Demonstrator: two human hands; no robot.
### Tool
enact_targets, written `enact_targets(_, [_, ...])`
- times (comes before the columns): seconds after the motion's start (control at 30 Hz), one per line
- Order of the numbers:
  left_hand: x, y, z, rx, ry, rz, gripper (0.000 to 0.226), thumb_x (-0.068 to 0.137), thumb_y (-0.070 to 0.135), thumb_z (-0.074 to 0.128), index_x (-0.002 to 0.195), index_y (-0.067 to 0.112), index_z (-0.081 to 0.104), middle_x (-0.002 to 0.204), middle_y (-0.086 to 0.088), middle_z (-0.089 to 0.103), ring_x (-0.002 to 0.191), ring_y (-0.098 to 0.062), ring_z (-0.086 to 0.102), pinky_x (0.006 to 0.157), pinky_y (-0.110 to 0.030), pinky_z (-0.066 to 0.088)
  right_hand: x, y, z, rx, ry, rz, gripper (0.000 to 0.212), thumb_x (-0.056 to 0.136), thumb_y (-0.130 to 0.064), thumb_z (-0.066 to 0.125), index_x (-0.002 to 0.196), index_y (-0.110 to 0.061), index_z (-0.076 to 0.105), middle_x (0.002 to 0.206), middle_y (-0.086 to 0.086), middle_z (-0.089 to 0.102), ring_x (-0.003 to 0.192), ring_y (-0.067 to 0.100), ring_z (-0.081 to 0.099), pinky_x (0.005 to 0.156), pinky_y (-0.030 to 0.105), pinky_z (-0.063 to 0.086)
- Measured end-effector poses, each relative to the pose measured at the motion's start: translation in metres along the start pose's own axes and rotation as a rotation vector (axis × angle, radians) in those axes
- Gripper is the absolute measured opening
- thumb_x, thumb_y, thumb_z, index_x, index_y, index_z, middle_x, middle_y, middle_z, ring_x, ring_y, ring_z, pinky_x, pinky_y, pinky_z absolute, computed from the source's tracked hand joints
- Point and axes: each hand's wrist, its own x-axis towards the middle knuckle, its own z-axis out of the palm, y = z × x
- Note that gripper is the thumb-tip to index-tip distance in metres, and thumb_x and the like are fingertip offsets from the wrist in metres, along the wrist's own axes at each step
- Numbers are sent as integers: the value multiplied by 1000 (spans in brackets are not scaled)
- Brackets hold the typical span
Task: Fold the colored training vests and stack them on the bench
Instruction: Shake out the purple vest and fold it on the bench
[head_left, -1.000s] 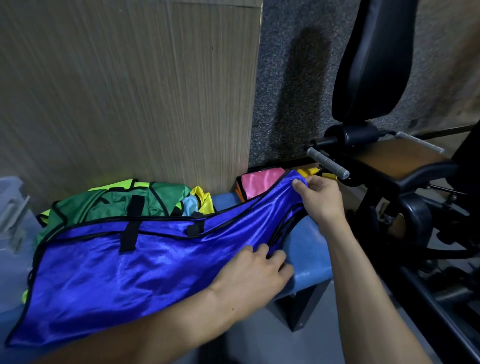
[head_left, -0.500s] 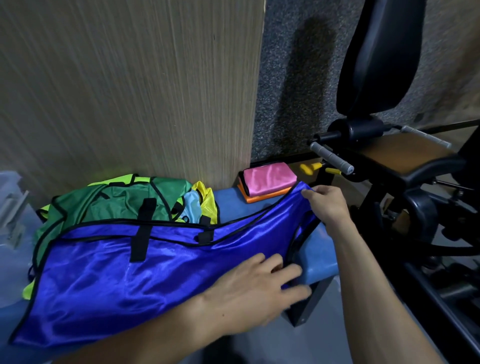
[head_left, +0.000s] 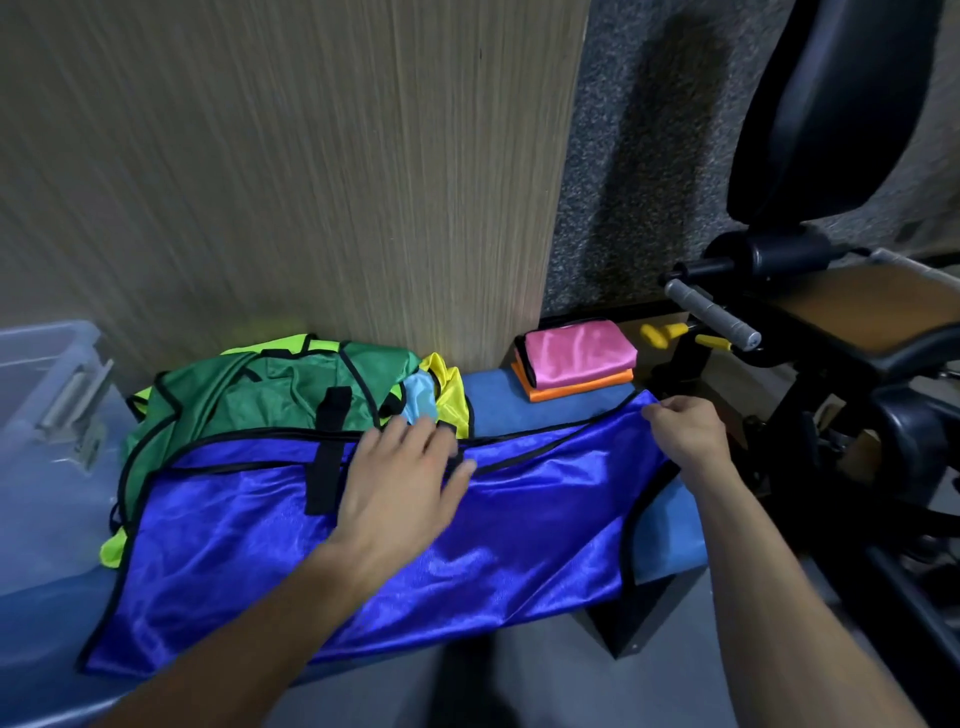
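A shiny blue vest (head_left: 270, 561) with black trim lies spread across the blue bench (head_left: 675, 530). My left hand (head_left: 400, 478) rests flat on its upper middle with fingers straight, near the black strap. My right hand (head_left: 685, 431) pinches the vest's far right corner and holds it just above the bench. Behind the blue vest lies a loose heap of green (head_left: 249, 395), yellow and light-blue vests. A folded pink vest (head_left: 579, 358) sits on a folded orange one (head_left: 582, 389) at the bench's far right end.
A wood-grain wall panel (head_left: 311, 182) stands right behind the bench. A clear plastic bin (head_left: 47, 395) sits at the left. A black exercise machine (head_left: 831, 332) with a padded backrest and a grey handle crowds the right side. The grey floor lies below.
My left hand has slid from the vest's lower right edge up and left to its middle. My right hand still holds the right corner, now pulled a bit further right and flatter.
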Motion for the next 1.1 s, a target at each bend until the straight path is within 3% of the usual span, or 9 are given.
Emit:
enact_targets(0.13, [30,5,-6,167,-351,-132,70,96,71,26,94,19,72,106,-5,63,102,-29,49,86,-44,36,-4,-6,4,4,-2,-11,18,94,-24,62,79,-15,67,81,8,66,83,29,60,81,40,50])
enact_targets(0.23, [37,4,-5,210,-426,-170,74,95,75,24,104,20,73,118,-5,60,112,-28,44,94,-44,31,-6,-9,4,-4,-7,-22,17,94,-23,61,81,-14,68,80,10,66,79,29,61,79,43,52])
enact_targets(0.4, [39,0,2,94,-521,-237,69,91,79,33,83,23,72,96,1,63,104,-24,46,91,-41,33,-6,-8,2,15,-12,-28,18,95,-24,61,82,-14,68,77,8,64,73,26,57,70,38,48])
enact_targets(0.53, [38,-3,6,-192,-402,-347,50,92,64,54,68,24,72,72,11,66,95,-18,56,88,-36,34,-7,-6,0,24,-14,-21,19,95,-22,62,78,-14,65,74,8,62,69,24,55,66,35,44])
enact_targets(0.67, [34,-8,3,-611,-188,-448,26,91,45,71,70,30,66,63,18,66,73,-5,66,78,-36,54,-7,-4,-2,18,-3,-5,18,93,-22,63,76,-16,65,78,10,65,74,26,57,72,39,48])
enact_targets(0.73, [33,-8,4,-601,-100,-455,15,94,40,70,82,31,65,68,17,68,71,-6,66,71,-37,57,-7,-1,-2,12,-3,4,18,93,-24,62,77,-16,66,79,11,66,79,30,61,78,44,51])
enact_targets(0.87, [40,-11,23,-604,-35,-452,11,98,31,65,93,30,56,80,10,71,78,-16,69,71,-43,57,-7,1,-2,-22,1,9,19,94,-25,62,77,-17,66,81,11,67,88,34,62,82,42,51])
enact_targets(1.03, [45,-8,39,-168,-299,-225,28,102,41,52,124,23,56,121,1,65,111,-24,58,95,-41,41,-5,1,1,-47,-3,-1,19,93,-25,62,76,-16,66,82,12,68,86,33,63,79,40,50])
enact_targets(1.1, [38,-7,34,-142,-237,-145,34,102,41,52,129,20,56,136,0,55,119,-25,51,99,-42,40,-4,0,2,-66,-5,-17,18,94,-25,62,79,-17,67,82,10,67,85,32,62,76,37,48])
